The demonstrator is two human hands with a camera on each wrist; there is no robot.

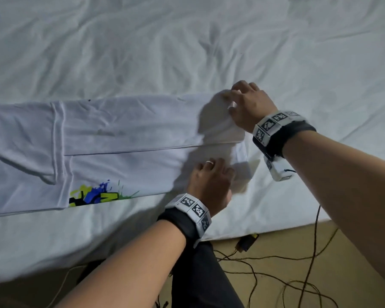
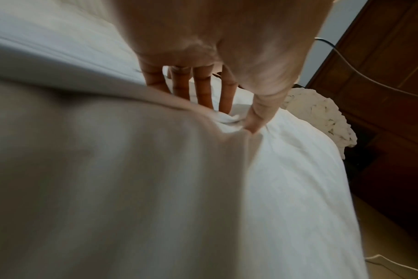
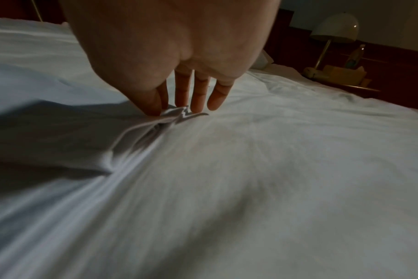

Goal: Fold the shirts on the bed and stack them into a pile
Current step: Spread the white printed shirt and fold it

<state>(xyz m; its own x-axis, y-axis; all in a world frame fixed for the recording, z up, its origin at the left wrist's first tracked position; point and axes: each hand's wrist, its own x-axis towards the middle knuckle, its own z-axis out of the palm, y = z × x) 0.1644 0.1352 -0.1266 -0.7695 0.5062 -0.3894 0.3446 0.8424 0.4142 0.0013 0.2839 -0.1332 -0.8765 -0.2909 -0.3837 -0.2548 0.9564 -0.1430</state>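
Note:
A white shirt with a blue, yellow and green print lies along the bed, folded lengthwise, its sleeve end to the left. My left hand is at the shirt's near right corner; in the left wrist view the thumb and fingers pinch a bunch of the white cloth. My right hand is at the far right corner. In the right wrist view its thumb and fingers pinch the shirt's hem, lifted slightly off the sheet.
The wrinkled white bed sheet spreads far beyond the shirt. The bed's edge runs near my legs. Cables and a small black device lie on the floor. A lamp and dark wooden furniture stand beside the bed.

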